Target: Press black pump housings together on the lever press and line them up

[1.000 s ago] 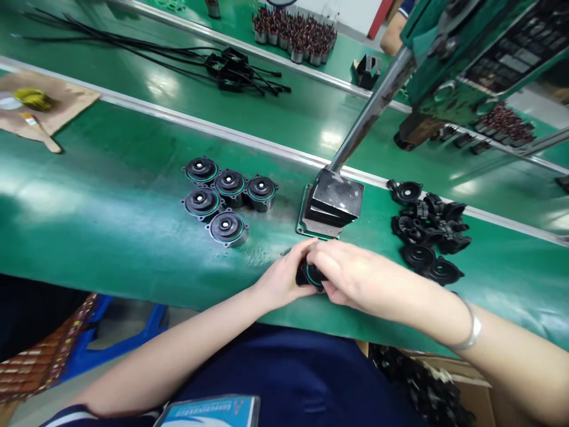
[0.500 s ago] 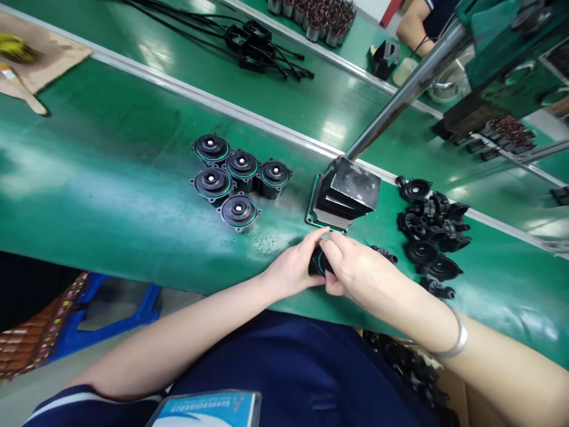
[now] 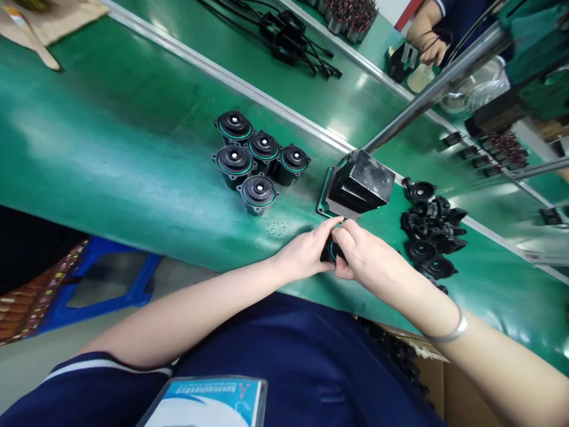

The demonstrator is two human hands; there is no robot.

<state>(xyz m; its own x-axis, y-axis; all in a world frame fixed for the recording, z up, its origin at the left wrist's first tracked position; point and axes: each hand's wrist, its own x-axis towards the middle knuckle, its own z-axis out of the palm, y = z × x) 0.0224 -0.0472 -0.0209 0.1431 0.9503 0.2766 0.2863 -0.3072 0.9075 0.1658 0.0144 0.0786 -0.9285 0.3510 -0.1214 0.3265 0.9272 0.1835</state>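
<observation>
A black round housing (image 3: 328, 251) with a green ring is held between both hands near the front of the green bench. My left hand (image 3: 306, 249) wraps round its left side. My right hand (image 3: 362, 246) is closed over its right side, fingers pressed on it and partly hiding it. Just behind the hands stands a metal block (image 3: 367, 181) on a pole. To the left, several black housings (image 3: 259, 193) with green rings stand upright in a group.
Black plastic parts (image 3: 422, 250) lie in a pile at the right. Black cables (image 3: 284, 35) lie beyond the metal rail (image 3: 267, 107). A brush (image 3: 40, 50) rests at the far left. Across the bench is another person's hand (image 3: 433, 50).
The view has shifted, so the bench items appear moved. Both hands still hold the housing. The other person's hand now shows by a pale container.
</observation>
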